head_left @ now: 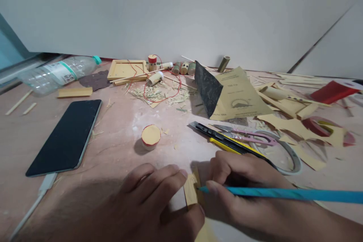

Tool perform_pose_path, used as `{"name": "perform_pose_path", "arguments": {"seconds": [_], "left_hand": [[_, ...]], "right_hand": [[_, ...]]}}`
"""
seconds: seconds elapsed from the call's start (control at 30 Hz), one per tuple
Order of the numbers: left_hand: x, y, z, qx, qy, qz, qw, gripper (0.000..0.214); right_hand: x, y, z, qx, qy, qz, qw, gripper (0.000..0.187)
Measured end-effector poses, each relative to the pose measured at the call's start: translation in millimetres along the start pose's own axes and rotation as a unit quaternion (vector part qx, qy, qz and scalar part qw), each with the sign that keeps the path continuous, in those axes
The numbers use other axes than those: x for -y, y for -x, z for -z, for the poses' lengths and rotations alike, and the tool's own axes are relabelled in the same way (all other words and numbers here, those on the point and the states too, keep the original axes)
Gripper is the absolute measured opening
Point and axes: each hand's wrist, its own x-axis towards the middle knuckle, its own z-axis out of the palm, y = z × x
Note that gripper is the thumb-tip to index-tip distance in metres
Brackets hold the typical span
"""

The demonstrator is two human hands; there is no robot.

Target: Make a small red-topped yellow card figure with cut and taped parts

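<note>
My right hand [241, 181] is closed around a blue pencil [295, 193], which lies nearly level with its point touching a narrow tan strip [190, 191], perhaps card or thin wood. Faint curved lines show on the strip. With fingers and thumb at its left edge, my left hand [159, 196] grips the strip and presses it to the table. Just beyond stands a small round piece [151, 136] with a tan top and red rim. Beside my right hand lie a yellow and black box cutter [227, 140] and pink thread snips [255, 136].
Left are a phone [66, 136] with a white cable [34, 204] and a plastic bottle [62, 73]. Behind lie a wooden tray [127, 69], shavings [164, 96] and folded sandpaper [238, 94]. Tape rolls [295, 159] and paper scraps [286, 124] lie at right. A wall [181, 15] rises behind.
</note>
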Motion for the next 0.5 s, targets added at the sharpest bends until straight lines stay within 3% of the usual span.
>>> {"name": "perform_pose_path", "arguments": {"seconds": [0.17,0.5], "left_hand": [[-1.4,0.9,0.1,-0.021,0.007,0.012,1.000,0.037],[0.1,1.3,0.3,-0.006,-0.005,0.003,1.000,0.042]], "right_hand": [[4.4,-0.7,-5.4,-0.078,0.034,-0.006,0.996,0.024],[1.4,-0.1,-7.7,-0.005,-0.012,0.021,1.000,0.026]]}}
